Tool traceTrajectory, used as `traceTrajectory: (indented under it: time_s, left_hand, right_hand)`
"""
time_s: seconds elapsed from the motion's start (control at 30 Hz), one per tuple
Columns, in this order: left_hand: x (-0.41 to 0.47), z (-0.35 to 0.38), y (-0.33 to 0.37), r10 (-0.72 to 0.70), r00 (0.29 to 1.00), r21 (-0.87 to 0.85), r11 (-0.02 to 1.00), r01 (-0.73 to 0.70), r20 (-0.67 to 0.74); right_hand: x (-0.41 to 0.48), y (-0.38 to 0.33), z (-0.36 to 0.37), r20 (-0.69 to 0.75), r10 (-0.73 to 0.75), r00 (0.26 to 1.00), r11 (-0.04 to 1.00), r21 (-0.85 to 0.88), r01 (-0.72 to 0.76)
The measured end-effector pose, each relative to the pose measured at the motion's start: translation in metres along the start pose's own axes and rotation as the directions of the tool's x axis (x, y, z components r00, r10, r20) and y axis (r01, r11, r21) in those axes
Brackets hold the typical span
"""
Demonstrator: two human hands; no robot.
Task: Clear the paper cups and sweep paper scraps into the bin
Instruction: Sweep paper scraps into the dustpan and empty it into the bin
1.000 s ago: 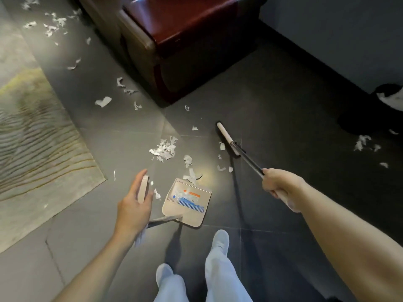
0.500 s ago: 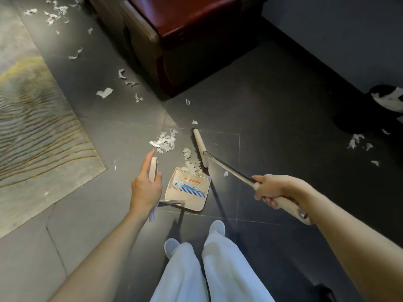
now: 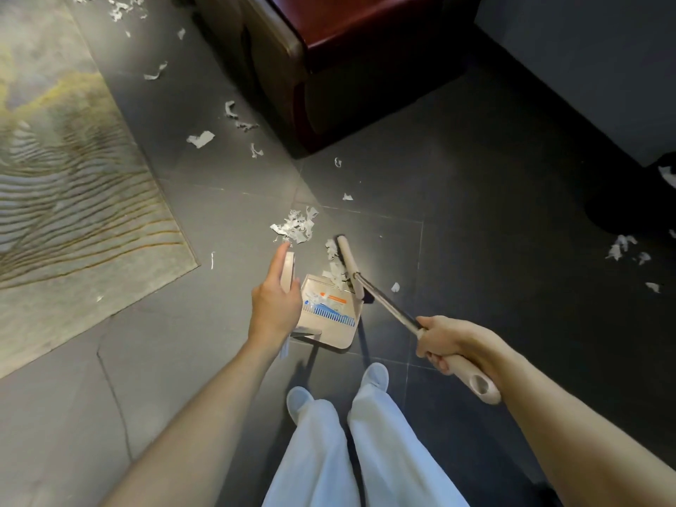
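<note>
The person stands on the dark tiled floor [image 3: 475,214] with the dustpan [image 3: 331,318] set flat just ahead of their feet, its mouth facing away so litter can be pushed in. The left hand [image 3: 274,309] has its grip wrapped on the pan's upright handle, 1 finger laid straight along the top, probably to brace it against the broom's push. The right hand [image 3: 451,342] is clenched round the broom [image 3: 387,301] near its end. The broom head [image 3: 350,265] lies against the pan's far lip, crowding a clump of paper scraps [image 3: 336,268] there. A bigger pile [image 3: 296,225] lies just beyond, and more lies beside the rug [image 3: 73,177] and the armchair [image 3: 347,49]. No paper cups show. A dark round shape [image 3: 622,214], cut off at the floor's right edge, may be the bin; I cannot tell.
</note>
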State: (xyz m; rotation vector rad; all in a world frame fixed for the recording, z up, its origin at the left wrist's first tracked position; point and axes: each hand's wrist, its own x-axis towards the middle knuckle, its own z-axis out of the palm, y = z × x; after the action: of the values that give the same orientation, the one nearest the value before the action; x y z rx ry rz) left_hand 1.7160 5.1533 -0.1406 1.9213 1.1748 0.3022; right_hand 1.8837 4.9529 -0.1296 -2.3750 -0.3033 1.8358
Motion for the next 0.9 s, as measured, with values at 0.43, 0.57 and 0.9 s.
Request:
traceTrajectory:
  time_s: [0.43, 0.57, 0.9]
  left_hand:
    - [-0.038, -0.057, -0.048, -0.053, 0.993, 0.024, 0.998, 0.056, -0.103]
    - [-0.039, -0.068, -0.056, -0.065, 0.993, 0.018, 0.998, 0.068, -0.103]
    - [-0.053, -0.098, -0.081, -0.119, 0.979, -0.039, 0.993, 0.114, -0.163]
  right_hand:
    - [-0.032, 0.032, -0.009, -0.169, 0.051, 0.984, 0.995, -0.080, -0.066]
    - [-0.008, 0.014, 0.001, -0.123, 0.090, 0.988, 0.994, -0.046, -0.096]
    - [0.008, -0.062, 0.032, 0.007, -0.029, 1.000, 0.998, 0.054, 0.029]
